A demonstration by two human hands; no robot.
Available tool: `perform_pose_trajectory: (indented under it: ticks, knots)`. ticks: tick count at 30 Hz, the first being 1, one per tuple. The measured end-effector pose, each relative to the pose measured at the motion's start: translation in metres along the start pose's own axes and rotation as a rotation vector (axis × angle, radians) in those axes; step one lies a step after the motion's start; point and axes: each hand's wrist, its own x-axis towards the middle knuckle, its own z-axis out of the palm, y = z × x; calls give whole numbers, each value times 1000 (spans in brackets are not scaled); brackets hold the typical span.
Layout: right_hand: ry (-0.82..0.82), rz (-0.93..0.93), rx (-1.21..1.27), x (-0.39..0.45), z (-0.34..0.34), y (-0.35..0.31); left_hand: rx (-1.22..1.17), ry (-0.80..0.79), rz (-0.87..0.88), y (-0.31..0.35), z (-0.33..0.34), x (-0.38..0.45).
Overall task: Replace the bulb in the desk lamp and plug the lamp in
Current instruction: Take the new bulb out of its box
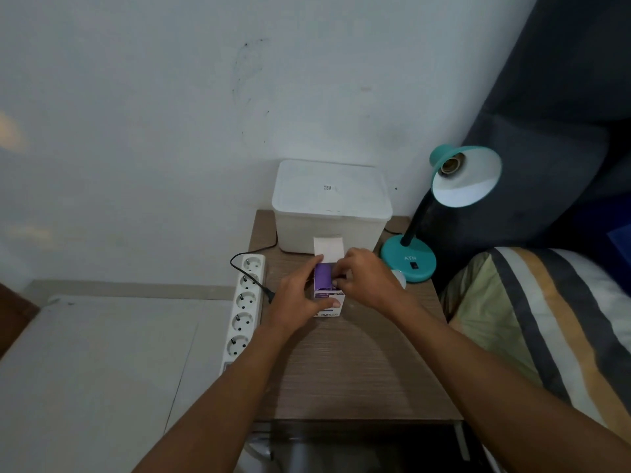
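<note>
Resting between both hands (336, 285), bulb box (326, 295)

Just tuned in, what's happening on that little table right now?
A person is opening a bulb box on the table. The left hand grips its side while the right hand works at the open top, flap up. The lamp stands at right with an empty socket. A white bulb lies by its base. The plug lies beside the power strip, not inserted.
</note>
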Motion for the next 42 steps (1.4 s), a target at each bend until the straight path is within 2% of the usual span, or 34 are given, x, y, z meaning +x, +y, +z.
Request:
perform_pose_trajectory:
  ticks: [7, 11, 15, 20, 24, 29, 34, 42]
  knots:
    - [-145, -4, 41, 11, -12, -3, 31, 17, 9, -2, 0, 0]
    - [-97, 1, 64, 5, -10, 0, 21, 18, -11, 1, 0, 0]
    - [-37, 73, 192, -5, -5, 1, 27, -2, -5, 2, 0, 1]
    - [-146, -18, 141, 9, -7, -7, 27, -3, -6, 0, 2, 1]
    - [-223, -42, -22, 25, -5, -11, 24, -2, -14, -1, 2, 2]
    - [-136, -102, 20, 17, 4, -6, 50, -12, -22, -5, 3, 3]
    - [-15, -6, 199, 5, 8, -9, 48, -20, -35, -9, 4, 4]
    - [132, 56, 281, -6, 13, -6, 50, 5, -36, -10, 5, 2]
